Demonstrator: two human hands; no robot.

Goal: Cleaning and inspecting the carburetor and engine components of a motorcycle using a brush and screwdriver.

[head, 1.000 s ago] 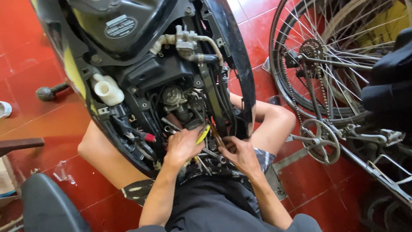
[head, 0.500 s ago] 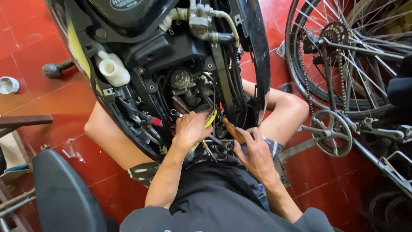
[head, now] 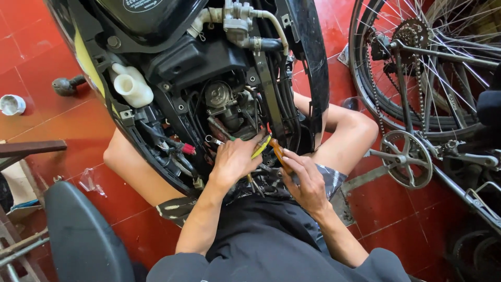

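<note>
Two hands of mine work low inside the opened scooter body (head: 172,78), seen from my head camera. My left hand (head: 233,159) is curled around a yellow-handled tool (head: 261,147), its tip buried among the engine parts (head: 229,112). My right hand (head: 308,180) grips an orange-handled screwdriver (head: 279,154), just beside the yellow one. A white plastic reservoir (head: 133,86) sits up left; a bicycle wheel (head: 422,62) stands well apart on the right.

Bright, even daylight; soft shadows under the scooter (head: 198,78); mild glare on red floor tiles (head: 31,57); sharp centre, slight wide-angle stretch at edges.
</note>
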